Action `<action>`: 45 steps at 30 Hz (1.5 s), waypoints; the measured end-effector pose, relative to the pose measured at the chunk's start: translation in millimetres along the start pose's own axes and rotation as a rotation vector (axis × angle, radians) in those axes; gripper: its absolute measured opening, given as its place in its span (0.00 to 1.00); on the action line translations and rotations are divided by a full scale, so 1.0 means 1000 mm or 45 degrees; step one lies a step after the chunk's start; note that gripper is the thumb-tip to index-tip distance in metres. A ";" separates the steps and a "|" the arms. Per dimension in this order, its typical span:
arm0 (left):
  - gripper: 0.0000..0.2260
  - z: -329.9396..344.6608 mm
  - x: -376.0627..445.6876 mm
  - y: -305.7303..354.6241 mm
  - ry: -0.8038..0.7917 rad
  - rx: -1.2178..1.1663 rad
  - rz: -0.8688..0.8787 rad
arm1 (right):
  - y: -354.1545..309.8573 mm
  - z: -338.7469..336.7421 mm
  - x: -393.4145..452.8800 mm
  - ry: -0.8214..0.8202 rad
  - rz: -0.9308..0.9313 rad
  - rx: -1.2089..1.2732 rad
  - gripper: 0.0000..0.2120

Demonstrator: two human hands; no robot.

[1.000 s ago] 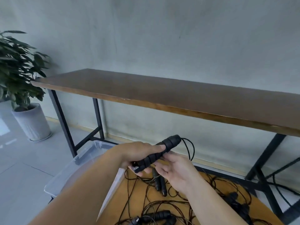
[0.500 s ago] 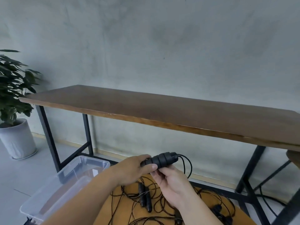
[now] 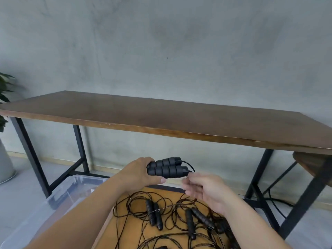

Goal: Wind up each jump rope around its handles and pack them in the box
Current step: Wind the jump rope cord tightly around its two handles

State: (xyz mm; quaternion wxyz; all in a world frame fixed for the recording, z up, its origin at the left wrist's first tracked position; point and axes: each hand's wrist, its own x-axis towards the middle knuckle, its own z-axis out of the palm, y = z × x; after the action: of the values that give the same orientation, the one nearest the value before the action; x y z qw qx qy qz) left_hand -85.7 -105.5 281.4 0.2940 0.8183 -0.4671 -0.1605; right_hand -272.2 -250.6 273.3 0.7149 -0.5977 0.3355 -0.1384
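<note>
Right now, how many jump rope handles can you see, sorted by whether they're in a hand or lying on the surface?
Handles held together in the left hand: 2
Handles lying loose on the orange surface, clearly visible: 4
Total: 6; more may sit at the bottom edge, cut off.

Black handles (image 3: 166, 169), brown table (image 3: 179, 119)

Matt ribbed foam handles (image 3: 166, 169); thin glossy cords (image 3: 136, 209); clear plastic box (image 3: 59, 198); smooth wood desk (image 3: 161, 114) on matt black metal legs (image 3: 29, 155)
</note>
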 end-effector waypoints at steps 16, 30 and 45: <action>0.34 -0.023 0.022 -0.035 -0.013 0.216 0.373 | -0.027 0.042 0.039 0.034 -0.290 -0.621 0.08; 0.38 -0.026 0.027 -0.053 0.110 0.373 0.483 | -0.022 0.053 0.036 0.054 -0.289 -0.485 0.10; 0.25 -0.028 0.014 -0.029 -0.172 0.224 0.364 | -0.034 0.047 0.024 0.036 -0.305 -0.495 0.10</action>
State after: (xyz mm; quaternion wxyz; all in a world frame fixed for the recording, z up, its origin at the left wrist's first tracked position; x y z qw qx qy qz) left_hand -44.1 -97.0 284.8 0.2091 0.7534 -0.6097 -0.1304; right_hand -217.0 -237.7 300.5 0.5600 -0.7577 0.2925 -0.1633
